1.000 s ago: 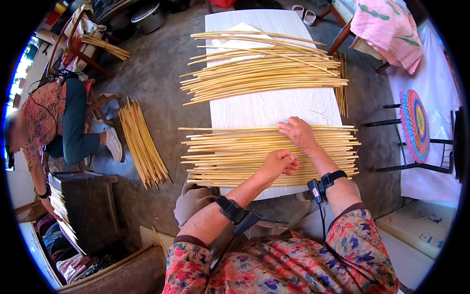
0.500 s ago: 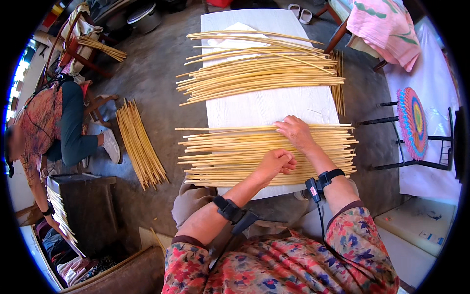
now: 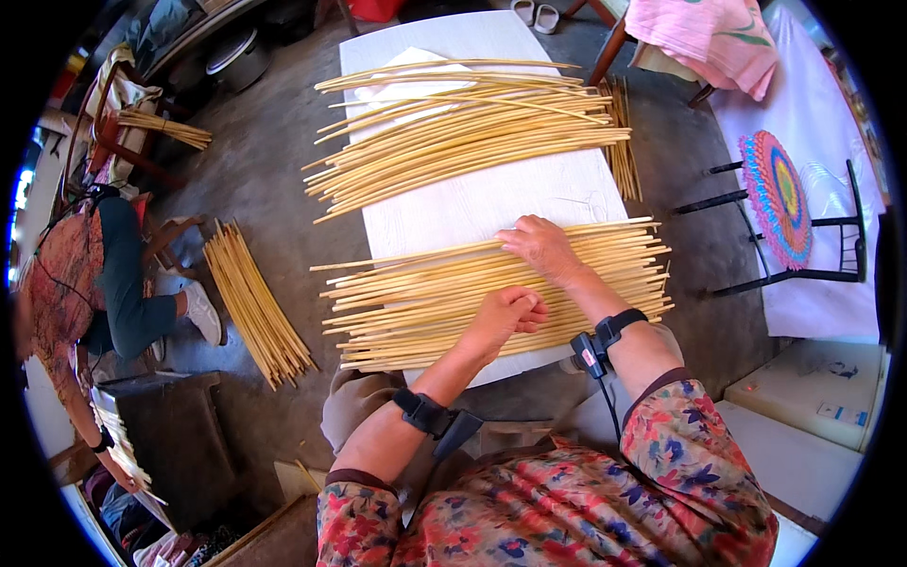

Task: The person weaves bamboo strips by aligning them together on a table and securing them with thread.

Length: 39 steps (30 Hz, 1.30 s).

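A row of pale yellow peeled sticks (image 3: 406, 312) lies side by side across the near part of a white tabletop (image 3: 529, 194). At the far edge of this row is my right hand (image 3: 540, 248), its fingers bent down and pinched at the farthest stick. My left hand (image 3: 505, 319) is curled over the middle of the row, thumb against the fingers; whatever it may hold is too small to make out. Beyond the hands lies a second, looser pile of sticks (image 3: 453, 142), partly over a white sheet (image 3: 416, 71). A thin thread or wire (image 3: 590, 201) lies between the two groups.
More sticks (image 3: 257, 302) lie on the floor at left, and another bundle (image 3: 621, 142) is beside the table's right edge. A stool with a colourful round cover (image 3: 779, 203) stands at right. At far left, another person (image 3: 123, 265) bends over a dark box (image 3: 165, 444).
The whole view has shifted and tilted slightly, with the table now further left. Against the sticks, both my hands keep nearly the same places and poses.
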Each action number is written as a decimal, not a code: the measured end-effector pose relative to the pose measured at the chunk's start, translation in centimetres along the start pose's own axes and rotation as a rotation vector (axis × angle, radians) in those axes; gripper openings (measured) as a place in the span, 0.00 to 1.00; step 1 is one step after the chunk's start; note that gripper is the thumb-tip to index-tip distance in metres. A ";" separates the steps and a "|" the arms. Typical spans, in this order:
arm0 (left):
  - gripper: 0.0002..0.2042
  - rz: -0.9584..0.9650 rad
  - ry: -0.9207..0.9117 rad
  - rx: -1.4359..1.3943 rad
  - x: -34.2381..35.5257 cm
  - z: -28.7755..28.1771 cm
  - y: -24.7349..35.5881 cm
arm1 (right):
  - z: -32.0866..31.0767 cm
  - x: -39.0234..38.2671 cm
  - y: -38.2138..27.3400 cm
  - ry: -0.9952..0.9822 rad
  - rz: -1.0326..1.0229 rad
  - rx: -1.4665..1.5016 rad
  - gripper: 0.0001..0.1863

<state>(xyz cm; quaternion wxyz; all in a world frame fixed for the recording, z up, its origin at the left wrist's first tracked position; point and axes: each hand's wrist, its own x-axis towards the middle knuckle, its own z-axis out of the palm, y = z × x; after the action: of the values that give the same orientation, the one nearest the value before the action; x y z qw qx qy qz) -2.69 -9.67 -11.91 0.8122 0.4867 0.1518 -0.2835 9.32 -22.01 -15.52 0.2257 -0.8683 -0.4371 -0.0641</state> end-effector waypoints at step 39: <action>0.17 0.951 0.051 -0.420 -8.7 -4.0 10.1 | -17.9 -0.9 -2.9 0.603 -0.298 -0.461 0.17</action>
<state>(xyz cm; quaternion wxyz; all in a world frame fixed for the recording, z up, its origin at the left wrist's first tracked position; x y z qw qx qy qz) -3.39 0.25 -2.18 0.9275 0.3351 -0.0125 0.1654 8.05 -29.22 1.06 0.1315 -0.7656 -0.4464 -0.4441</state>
